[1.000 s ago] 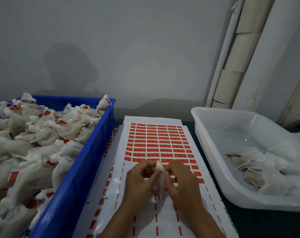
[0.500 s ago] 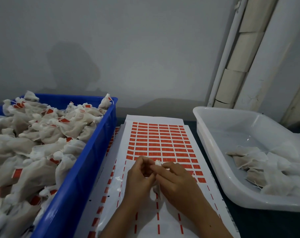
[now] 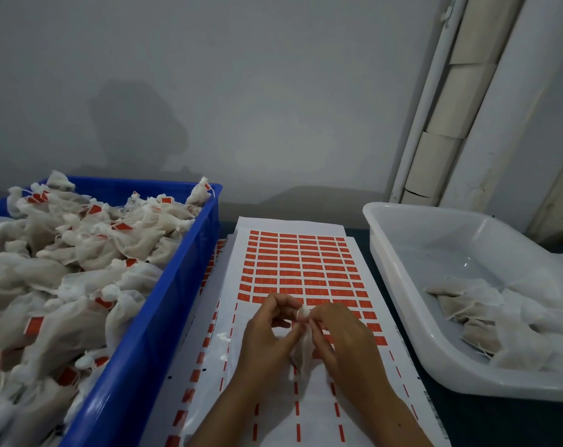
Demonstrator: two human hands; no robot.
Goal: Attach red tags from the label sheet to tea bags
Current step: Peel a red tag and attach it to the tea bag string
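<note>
— What do the hands hold?
— The left hand (image 3: 267, 333) and right hand (image 3: 341, 340) pinch a soft white tea bag (image 3: 301, 350) between curled fingers (image 3: 317, 330), over the shiny label sheet (image 3: 293, 262).
— And beyond?
— Rows of small red tags (image 3: 297, 266).

White mesh tea bag (image 3: 301, 350) at lower centre of frame, hanging upright, its top pinched between the fingertips of both hands above the label sheet (image 3: 293, 253). Sheet lies flat, centre of frame, white backing; full rows of red tags (image 3: 297, 272) in its upper part, only thin red strips left below.
</note>
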